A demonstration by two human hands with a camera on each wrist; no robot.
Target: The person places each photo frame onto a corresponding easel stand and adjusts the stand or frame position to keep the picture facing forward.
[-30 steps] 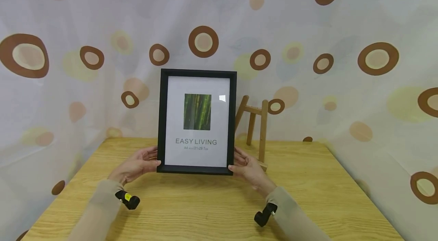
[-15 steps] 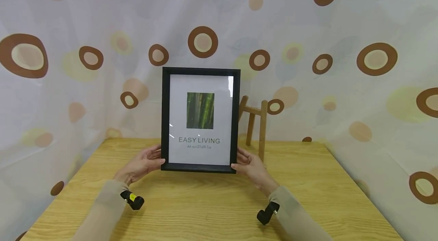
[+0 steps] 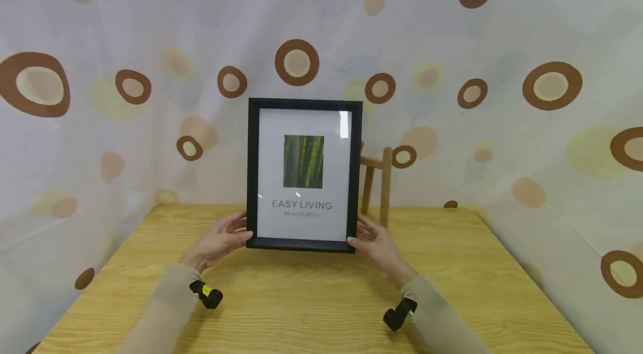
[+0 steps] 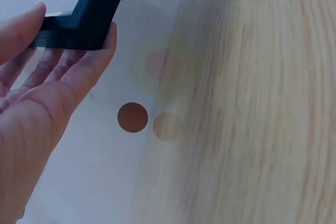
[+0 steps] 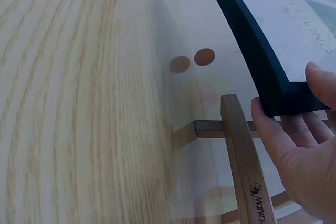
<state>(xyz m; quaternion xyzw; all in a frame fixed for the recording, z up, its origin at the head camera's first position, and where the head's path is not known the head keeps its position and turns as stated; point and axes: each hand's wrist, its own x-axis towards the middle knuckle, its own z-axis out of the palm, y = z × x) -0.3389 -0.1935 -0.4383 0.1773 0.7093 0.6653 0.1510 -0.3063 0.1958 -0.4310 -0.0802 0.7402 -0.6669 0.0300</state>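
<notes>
A black picture frame (image 3: 303, 174) with a bamboo picture and the words "EASY LIVING" stands upright between my hands, facing me. My left hand (image 3: 218, 242) grips its lower left corner, thumb on the front and fingers behind. At the lower right corner my right hand (image 3: 380, 248) holds it the same way. In both wrist views the frame's bottom corner is off the table. Behind the frame, to the right, a small wooden easel (image 3: 385, 186) stands on the table, partly hidden. Close by my right fingers, the right wrist view shows the easel's lettered bar (image 5: 244, 161).
The wooden table (image 3: 301, 309) reaches back to a curtain (image 3: 427, 19) patterned with brown and pale circles, which also hangs on both sides. A black wrist camera (image 3: 207, 293) is strapped on the left sleeve, another camera (image 3: 399, 314) on the right.
Both hands have carried the picture frame to the right and slightly up. It now covers more of the easel, which has stayed in place.
</notes>
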